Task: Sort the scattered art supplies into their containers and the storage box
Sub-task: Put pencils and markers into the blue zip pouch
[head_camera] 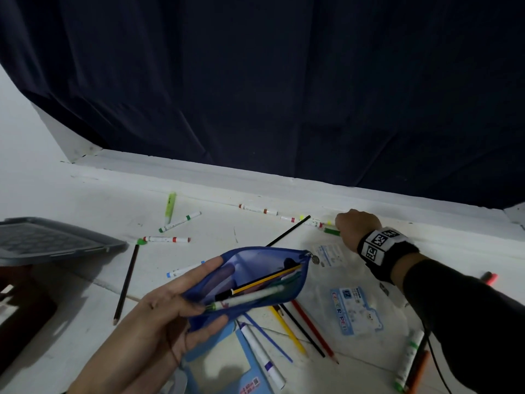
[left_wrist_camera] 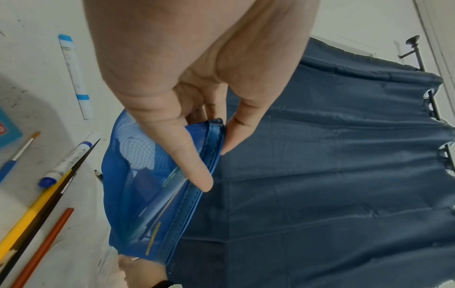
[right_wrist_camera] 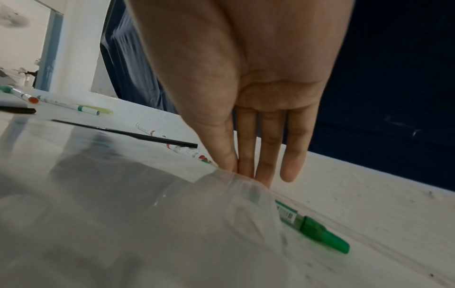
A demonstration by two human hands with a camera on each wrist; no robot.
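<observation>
My left hand (head_camera: 199,294) holds a blue mesh pouch (head_camera: 255,268) open above the table's front; a yellow pencil, a white marker and other pens lie inside. In the left wrist view the thumb and fingers (left_wrist_camera: 214,165) pinch the pouch (left_wrist_camera: 138,194) at its zipper edge. My right hand (head_camera: 355,226) reaches to the table's back edge beside a green pen (head_camera: 331,231). In the right wrist view its fingers (right_wrist_camera: 258,175) point straight down at the table, tips hidden behind a clear plastic bag (right_wrist_camera: 147,214), with the green pen (right_wrist_camera: 320,233) lying just in front.
A grey lidded storage box (head_camera: 51,240) stands at the left. Markers (head_camera: 167,239), a highlighter (head_camera: 170,207) and a black pencil (head_camera: 287,231) lie scattered across the white table. Coloured pencils (head_camera: 301,331) and a pen package (head_camera: 355,311) lie under the pouch. A dark curtain hangs behind.
</observation>
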